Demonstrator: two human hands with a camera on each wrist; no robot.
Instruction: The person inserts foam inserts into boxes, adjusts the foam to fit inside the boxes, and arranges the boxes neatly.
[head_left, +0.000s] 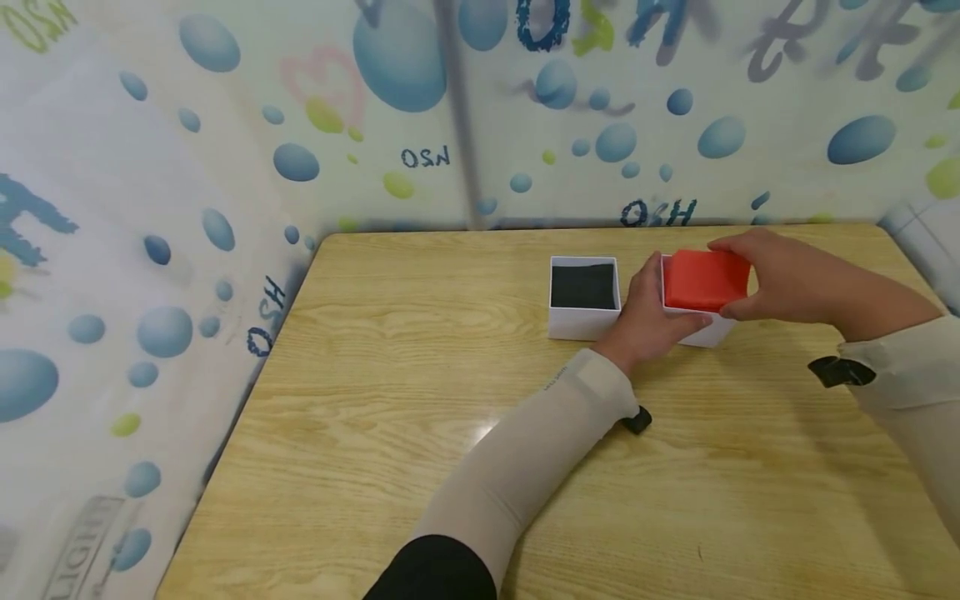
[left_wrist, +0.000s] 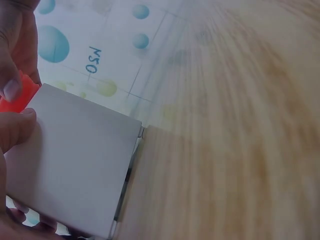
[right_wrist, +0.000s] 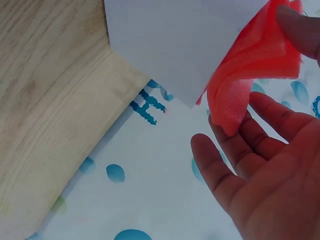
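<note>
A folded red cloth (head_left: 705, 281), thin and layered, stands partly out of the top of a white box (head_left: 711, 333) at the right of the table. My left hand (head_left: 647, 325) grips this box by its left side, with the thumb across the front; in the left wrist view the box wall (left_wrist: 82, 155) shows close up. My right hand (head_left: 791, 279) holds the red cloth between thumb and fingers at its right side. In the right wrist view the cloth (right_wrist: 255, 65) folds over the box's rim, with its loose end against the fingers.
Just left of my left hand stands a second white box (head_left: 583, 323) with folded black cloth (head_left: 582, 286) inside. Both rest on a wooden table (head_left: 390, 375) whose far edge meets a patterned wall (head_left: 510, 125).
</note>
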